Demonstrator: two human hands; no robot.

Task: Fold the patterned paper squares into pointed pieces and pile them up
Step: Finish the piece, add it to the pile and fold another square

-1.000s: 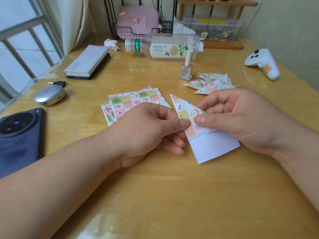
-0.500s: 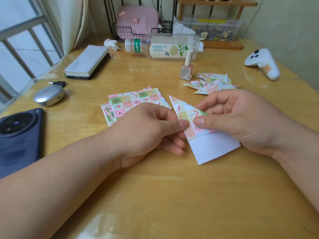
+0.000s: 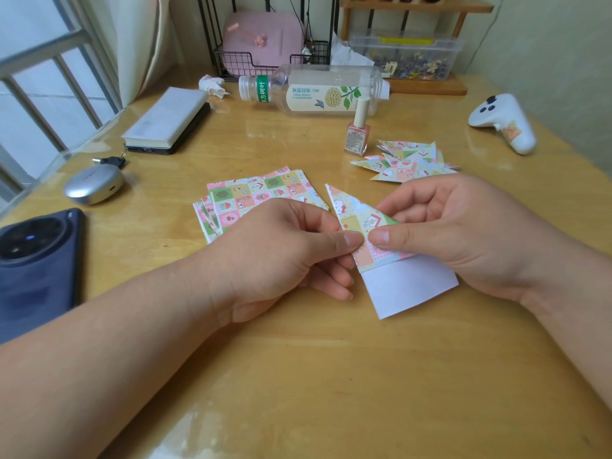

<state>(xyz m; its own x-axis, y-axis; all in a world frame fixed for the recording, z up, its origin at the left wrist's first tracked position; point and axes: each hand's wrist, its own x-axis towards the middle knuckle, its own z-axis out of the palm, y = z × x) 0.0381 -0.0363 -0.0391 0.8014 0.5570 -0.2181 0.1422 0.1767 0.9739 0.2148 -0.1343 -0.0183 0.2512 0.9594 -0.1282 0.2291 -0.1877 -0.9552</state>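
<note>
— Where's the left hand [image 3: 281, 250]?
— Forearm in from lower left, thumb and curled fingers pinching the folded paper [image 3: 410, 286].
— The right?
— Right hand [image 3: 463, 233] pinches it too, thumb tips nearly meeting, fingers curled.

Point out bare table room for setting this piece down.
Bare wood: the near table below the left hand and right hand, and between notebook and square stack. Crowded: around bottle, nail polish and folded pile; phone and earbud case fill the left edge.

Table [image 3: 298, 376]: glossy light wood (daylight glare near the front edge). Window [image 3: 49, 77], left: barred, pale curtain [image 3: 132, 44] beside it. Wall [image 3: 546, 44], right: pale green; wooden shelf [image 3: 417, 5] at the back.
</note>
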